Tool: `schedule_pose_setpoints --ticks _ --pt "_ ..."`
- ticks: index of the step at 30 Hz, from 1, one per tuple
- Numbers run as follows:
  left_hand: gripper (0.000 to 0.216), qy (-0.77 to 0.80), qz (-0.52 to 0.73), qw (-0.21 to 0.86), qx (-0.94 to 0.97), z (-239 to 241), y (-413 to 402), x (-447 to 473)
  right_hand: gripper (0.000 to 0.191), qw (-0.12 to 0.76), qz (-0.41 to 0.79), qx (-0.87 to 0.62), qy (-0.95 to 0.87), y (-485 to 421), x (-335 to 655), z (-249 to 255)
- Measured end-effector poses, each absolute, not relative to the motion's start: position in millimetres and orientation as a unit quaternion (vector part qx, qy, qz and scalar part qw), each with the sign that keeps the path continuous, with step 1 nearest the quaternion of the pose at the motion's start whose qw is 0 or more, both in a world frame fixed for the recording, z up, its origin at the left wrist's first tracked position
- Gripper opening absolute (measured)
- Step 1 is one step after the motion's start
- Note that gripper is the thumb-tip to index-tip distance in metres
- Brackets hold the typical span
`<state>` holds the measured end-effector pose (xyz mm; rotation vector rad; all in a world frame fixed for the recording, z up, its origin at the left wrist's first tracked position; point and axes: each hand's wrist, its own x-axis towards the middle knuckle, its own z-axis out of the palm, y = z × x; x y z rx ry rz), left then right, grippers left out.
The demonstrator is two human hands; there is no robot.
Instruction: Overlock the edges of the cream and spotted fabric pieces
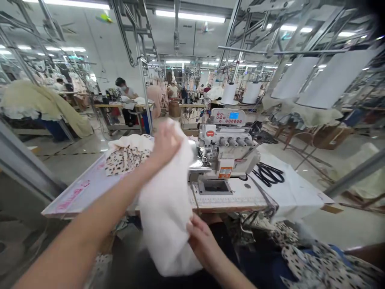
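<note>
Holding up the white cloth (164, 204) beside the overlock machine (224, 136), the left hand (165, 144), forearm slanting up, closes its fingers on the top, while the lower right hand (202, 241) grasps the near fold.

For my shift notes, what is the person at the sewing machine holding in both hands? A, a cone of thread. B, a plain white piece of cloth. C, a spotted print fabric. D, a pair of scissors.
B. The left hand and the right hand both grip a plain white piece of cloth, held up near the overlock sewing machine.
</note>
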<state>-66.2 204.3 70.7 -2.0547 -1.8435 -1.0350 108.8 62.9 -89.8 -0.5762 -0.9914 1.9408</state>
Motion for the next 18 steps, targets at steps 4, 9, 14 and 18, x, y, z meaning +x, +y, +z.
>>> schedule_pose_setpoints --ticks 4,9,14,18 --pt "0.048 -0.589 -0.292 -0.014 -0.754 3 229 -37 0.031 0.399 0.706 -0.333 -0.481 59 135 -156" --pt "0.041 -0.528 -0.259 -0.055 -0.807 -7 205 -43 0.018 0.37 0.592 -0.39 -0.601 78 165 -143" --pt "0.04 -0.538 -0.212 -0.006 -0.816 -7 161 -34 0.036 0.494 0.428 -0.416 -0.633 129 169 -99" --pt "0.032 -0.539 -0.239 0.054 -0.806 -8 153 -28 0.052 0.498 0.479 -0.401 -0.602 168 155 -85"
